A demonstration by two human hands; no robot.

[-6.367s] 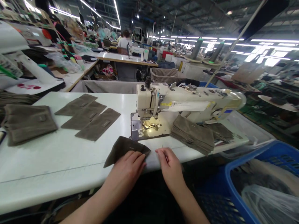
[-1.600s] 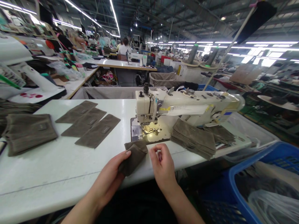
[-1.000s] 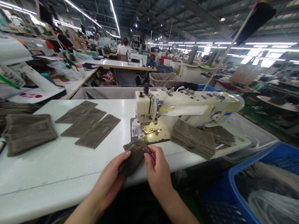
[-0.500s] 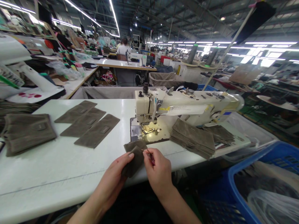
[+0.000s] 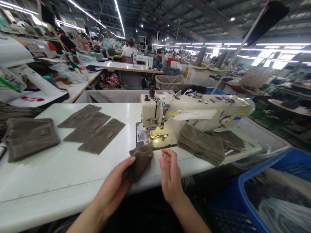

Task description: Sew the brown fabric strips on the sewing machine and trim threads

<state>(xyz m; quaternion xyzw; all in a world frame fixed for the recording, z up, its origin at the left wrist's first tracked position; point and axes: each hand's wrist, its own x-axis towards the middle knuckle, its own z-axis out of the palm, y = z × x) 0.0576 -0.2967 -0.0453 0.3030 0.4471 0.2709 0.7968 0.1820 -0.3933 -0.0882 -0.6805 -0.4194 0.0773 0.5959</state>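
Observation:
My left hand (image 5: 116, 179) is closed on a folded piece of dark olive-brown fabric (image 5: 139, 165), thumb on top and fingers beneath. The piece is held over the front edge of the white table, just before the sewing machine's needle plate (image 5: 160, 139). My right hand (image 5: 171, 174) is a little to the right of the fabric, apart from it. Its fingers are pinched round a small metal-tipped tool (image 5: 162, 154), mostly hidden in the hand. Behind both hands stands a cream sewing machine (image 5: 191, 108).
Several flat fabric pieces (image 5: 102, 136) with small labels lie left on the table (image 5: 60, 181). Beyond them is a folded stack (image 5: 30, 139). Another stack (image 5: 201, 144) sits right of the needle plate. A blue plastic basket (image 5: 243, 181) stands at the lower right.
My right hand has moved right and away from the fabric, turning so that the tool is less visible. My left hand has shifted slightly left, still holding the fabric, which now shows more of its surface.

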